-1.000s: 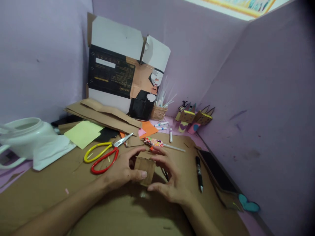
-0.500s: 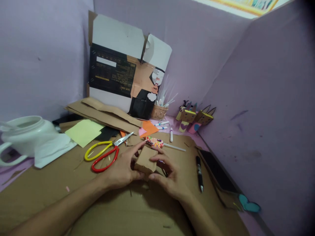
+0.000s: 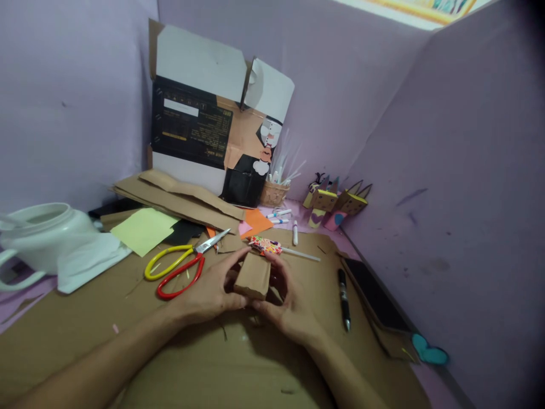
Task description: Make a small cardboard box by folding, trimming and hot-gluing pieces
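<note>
A small cardboard box (image 3: 254,276) is held right between both hands, just above the brown cardboard sheet (image 3: 85,324). The left hand (image 3: 208,292) is curled around its left side, and the right hand (image 3: 289,304) is cupped against its right and near side, so it's gripped from both sides. Scissors (image 3: 179,266) are laid just left of the left hand. A patterned cutter (image 3: 266,245) is parked just beyond the fingertips. A black pen (image 3: 344,298) is left lying near the right hand, with a phone (image 3: 374,295) further right.

Matt brown cardboard box (image 3: 253,276), glossy plastic-handled scissors (image 3: 179,264)
</note>
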A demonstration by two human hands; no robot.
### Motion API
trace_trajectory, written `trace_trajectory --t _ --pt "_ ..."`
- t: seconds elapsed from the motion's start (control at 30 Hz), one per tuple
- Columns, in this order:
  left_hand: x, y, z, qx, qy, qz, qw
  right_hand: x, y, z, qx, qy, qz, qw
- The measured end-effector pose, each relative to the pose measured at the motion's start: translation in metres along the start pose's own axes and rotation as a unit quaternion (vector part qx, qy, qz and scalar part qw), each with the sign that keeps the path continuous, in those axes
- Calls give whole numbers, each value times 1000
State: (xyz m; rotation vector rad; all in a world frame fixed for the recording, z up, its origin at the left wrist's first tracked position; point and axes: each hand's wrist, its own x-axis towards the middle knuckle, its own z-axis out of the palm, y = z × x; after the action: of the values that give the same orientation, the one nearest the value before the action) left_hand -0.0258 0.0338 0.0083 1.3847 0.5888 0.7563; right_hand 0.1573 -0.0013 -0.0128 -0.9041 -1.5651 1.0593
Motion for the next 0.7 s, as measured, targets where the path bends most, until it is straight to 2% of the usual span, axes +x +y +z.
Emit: trace_trajectory --t 0.07,0.13,0.2,0.33,0.5,0.63,0.7 --pt "-1 3 -2 -44 -6 -3 999 -1 4 -2 -30 7 -26 999" --pt "-3 8 -4 -42 33 -14 998 -3 6 -5 -73 -1 -53 996" --pt "-4 13 -4 3 65 -28 997 -5 4 -7 -123 -26 -79 989" --pt "-6 19 -8 130 24 -17 991 -6 -6 -10 -201 -54 -155 966" --pt "-8 14 -14 93 13 -7 996 -5 -9 -10 -245 -33 -224 943" --pt "-8 10 -9 99 32 23 994 -3 -8 -13 -250 33 -234 939" --pt "-8 12 -5 117 41 28 992 -2 -9 -15 -242 45 -220 944"
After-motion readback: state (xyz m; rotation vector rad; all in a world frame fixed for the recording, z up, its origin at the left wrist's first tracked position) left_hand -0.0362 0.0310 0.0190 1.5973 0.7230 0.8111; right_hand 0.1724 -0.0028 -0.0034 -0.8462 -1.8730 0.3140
